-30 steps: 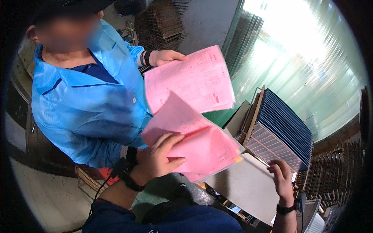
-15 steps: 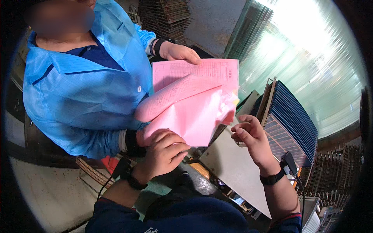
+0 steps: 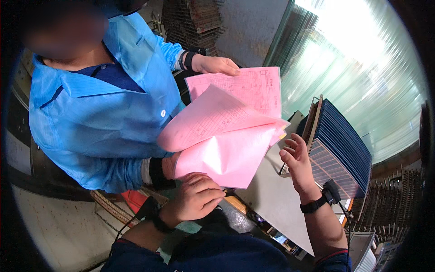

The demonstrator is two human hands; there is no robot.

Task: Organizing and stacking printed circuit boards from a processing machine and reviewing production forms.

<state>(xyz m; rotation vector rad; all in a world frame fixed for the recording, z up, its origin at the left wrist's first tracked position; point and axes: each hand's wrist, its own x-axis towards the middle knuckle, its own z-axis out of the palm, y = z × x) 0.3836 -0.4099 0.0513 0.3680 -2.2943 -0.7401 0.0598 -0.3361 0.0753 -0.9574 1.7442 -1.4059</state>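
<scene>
Pink printed sheets (image 3: 222,152), some in clear sleeves, are spread open in front of me with the upper pages folded back. My left hand (image 3: 197,199) is closed at their lower left edge, thumb on the near side; its fingertips are partly hidden. To the right of the sheets, my right hand (image 3: 297,163) is raised with loosely bent fingers apart and nothing in it. A co-worker in a blue smock (image 3: 118,118) grips the top edge with one hand (image 3: 219,65). The co-worker's other hand (image 3: 168,166) is at the lower left corner, mostly covered.
Below the sheets and my right hand lies a pale tabletop (image 3: 272,195). A rack of dark blue panels (image 3: 342,140) stands on its right. Metal racks (image 3: 385,199) are stacked beyond it, and more racks (image 3: 195,22) at the back. A translucent plastic curtain (image 3: 349,68) hangs at the right.
The folded-back pages have opened wider and the sheets have shifted slightly right and toward me. My left hand moved down a little with their edge. My right hand's fingers have spread and straightened.
</scene>
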